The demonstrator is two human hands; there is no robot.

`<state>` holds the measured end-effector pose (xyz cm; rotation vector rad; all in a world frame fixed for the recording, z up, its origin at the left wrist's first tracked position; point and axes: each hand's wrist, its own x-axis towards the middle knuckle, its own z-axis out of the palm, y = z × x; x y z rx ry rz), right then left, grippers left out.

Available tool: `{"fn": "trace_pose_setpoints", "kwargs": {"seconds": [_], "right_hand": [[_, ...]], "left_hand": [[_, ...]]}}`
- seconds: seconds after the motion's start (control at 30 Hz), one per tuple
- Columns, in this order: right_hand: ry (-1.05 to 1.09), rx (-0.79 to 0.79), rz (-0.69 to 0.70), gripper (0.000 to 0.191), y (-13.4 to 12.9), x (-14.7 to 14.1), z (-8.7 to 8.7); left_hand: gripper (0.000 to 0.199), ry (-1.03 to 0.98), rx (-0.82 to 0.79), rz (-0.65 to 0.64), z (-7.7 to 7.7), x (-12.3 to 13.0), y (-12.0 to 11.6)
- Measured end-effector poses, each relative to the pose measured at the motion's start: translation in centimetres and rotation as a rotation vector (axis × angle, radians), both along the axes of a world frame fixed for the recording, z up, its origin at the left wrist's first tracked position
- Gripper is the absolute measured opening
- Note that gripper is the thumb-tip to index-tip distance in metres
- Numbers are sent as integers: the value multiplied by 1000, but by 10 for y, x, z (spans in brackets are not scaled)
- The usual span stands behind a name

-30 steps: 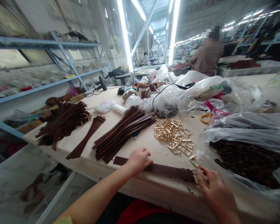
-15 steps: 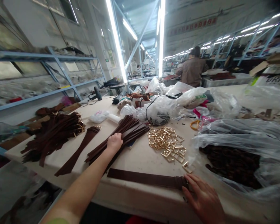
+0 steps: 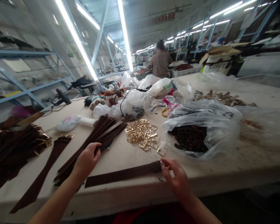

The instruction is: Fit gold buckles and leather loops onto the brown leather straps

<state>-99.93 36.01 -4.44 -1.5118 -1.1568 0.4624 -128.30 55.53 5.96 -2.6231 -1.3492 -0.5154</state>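
Across the pile of dark brown leather strips (image 3: 100, 132) lies my left hand (image 3: 87, 158), its fingers curled and closed at the strips' right edge. What they hold, if anything, is hidden. At the table's front edge, a single brown leather strap (image 3: 123, 174) lies flat. My right hand (image 3: 175, 175) pinches its right end, where a small buckle partly shows at the fingertips. Beyond the strap is a heap of gold-coloured metal buckles (image 3: 142, 132). One loose buckle (image 3: 161, 151) sits near my right fingers. Another strap with a buckle (image 3: 43, 169) rests to the left.
A clear plastic bag (image 3: 226, 124) of small dark brown pieces (image 3: 191, 137) stands open at the right. Bundled straps (image 3: 11, 152) are heaped at far left. Plastic bags (image 3: 140, 99) and a black cable cover the table's back. A person (image 3: 160, 60) stands beyond.
The view has swung right, so the table's things appear farther left. My left hand has shifted toward the near part of the strip pile. My right hand stays at the strap's buckle end.
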Motion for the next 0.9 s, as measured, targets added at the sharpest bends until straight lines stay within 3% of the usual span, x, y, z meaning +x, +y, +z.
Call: {"fn": "trace_pose_setpoints", "kwargs": {"seconds": [0.13,0.2,0.27,0.37,0.47,0.57,0.67,0.73,0.8,0.9], "right_hand": [[752,-167,276,66,3,-17,26],[978,-192,245,70,4,-19,32],[1079,-234,165,55,3,-21,33],[1141,-277,161,35,0,-26,31],[1134,-316,311,32,-4,-35,31],[905,-316,453,35,-5,-28,38],[536,-263,424,40,1,9,47],[227,-259,191,36,10,44,50],[-222,-332,-57,24,21,76,50],[-661,-590,-159,12,39,108,40]], "left_hand": [[16,-51,18,-291,-14,16,-69],[18,-30,50,-408,-26,20,-97],[22,-31,-24,-487,-36,23,-116],[30,-98,-344,-425,-44,36,-128],[53,-171,-870,-254,-41,59,-129],[50,-260,-1389,-220,-36,80,-127],[53,-384,-1680,-121,-33,89,-125],[57,-448,-1755,-62,-32,90,-124],[56,-489,-1791,-29,-33,90,-123],[44,-542,-1820,-31,-32,92,-124]]}}
